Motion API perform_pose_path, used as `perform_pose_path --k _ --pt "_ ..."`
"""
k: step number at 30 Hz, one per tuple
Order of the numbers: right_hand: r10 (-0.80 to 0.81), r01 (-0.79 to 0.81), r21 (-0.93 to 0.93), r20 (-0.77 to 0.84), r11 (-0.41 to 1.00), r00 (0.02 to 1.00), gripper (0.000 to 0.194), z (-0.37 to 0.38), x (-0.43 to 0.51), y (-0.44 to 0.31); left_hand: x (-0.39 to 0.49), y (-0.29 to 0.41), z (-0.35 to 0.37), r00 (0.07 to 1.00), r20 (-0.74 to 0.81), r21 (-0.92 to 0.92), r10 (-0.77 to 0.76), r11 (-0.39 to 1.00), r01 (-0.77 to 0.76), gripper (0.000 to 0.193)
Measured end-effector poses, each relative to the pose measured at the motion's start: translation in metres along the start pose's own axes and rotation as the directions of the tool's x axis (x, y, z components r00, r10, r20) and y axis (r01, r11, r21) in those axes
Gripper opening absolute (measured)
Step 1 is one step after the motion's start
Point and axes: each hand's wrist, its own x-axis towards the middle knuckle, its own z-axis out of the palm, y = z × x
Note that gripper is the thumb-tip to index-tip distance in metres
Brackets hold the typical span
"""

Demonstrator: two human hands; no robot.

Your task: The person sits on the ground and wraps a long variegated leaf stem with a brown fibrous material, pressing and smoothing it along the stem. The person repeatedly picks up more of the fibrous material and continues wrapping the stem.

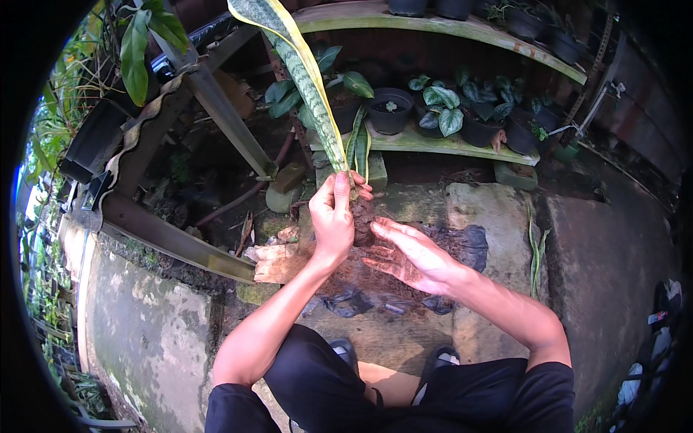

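My left hand (337,214) is closed around the base of a snake plant (316,92), whose tall yellow-edged leaf rises away from me. Shorter leaves of the same kind show just behind my fingers. Below the grip hangs a dark, moist clump of soil (363,222) around the plant's base. My right hand (409,254) is beside this clump, palm turned toward it, fingers apart and smeared with soil. Whether its fingertips touch the clump is hard to tell. Under both hands, loose brown soil (346,279) lies on a torn black plastic sheet (471,246).
Potted plants in black pots (390,111) stand on a low mossy shelf (449,146), with another shelf (433,21) above. A metal frame (227,113) rises at left. Long cut leaves (536,254) lie on the concrete slabs (487,205) at right. Broken wood-like pieces (276,262) lie left of the soil.
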Motion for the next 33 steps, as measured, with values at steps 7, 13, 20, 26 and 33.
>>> perform_pose_path --k 7,13,20,26,33 --pt "-0.091 0.091 0.043 -0.015 0.995 0.996 0.063 -0.006 0.002 0.009 -0.001 0.016 0.002 0.992 0.072 0.036 -0.100 0.995 0.098 0.044" --pt "-0.281 0.280 -0.029 -0.041 0.960 0.959 0.059 -0.003 0.004 0.015 -0.019 0.008 0.011 0.994 -0.023 0.035 -0.109 0.993 0.109 0.042" --pt "-0.297 0.297 -0.139 0.020 0.945 0.955 0.059 -0.007 0.002 0.034 -0.007 0.003 0.015 0.975 -0.157 -0.128 -0.155 0.982 0.135 0.035" --pt "-0.325 0.210 -0.539 -0.128 0.816 0.937 0.052 -0.054 0.022 0.016 -0.013 -0.004 -0.005 0.949 0.022 -0.142 -0.316 0.938 0.316 0.039" --pt "-0.228 -0.347 -0.937 -0.347 0.045 0.910 0.042 -0.233 0.053 0.005 -0.017 -0.021 0.005 0.836 0.331 -0.219 -0.438 0.826 0.520 0.036"
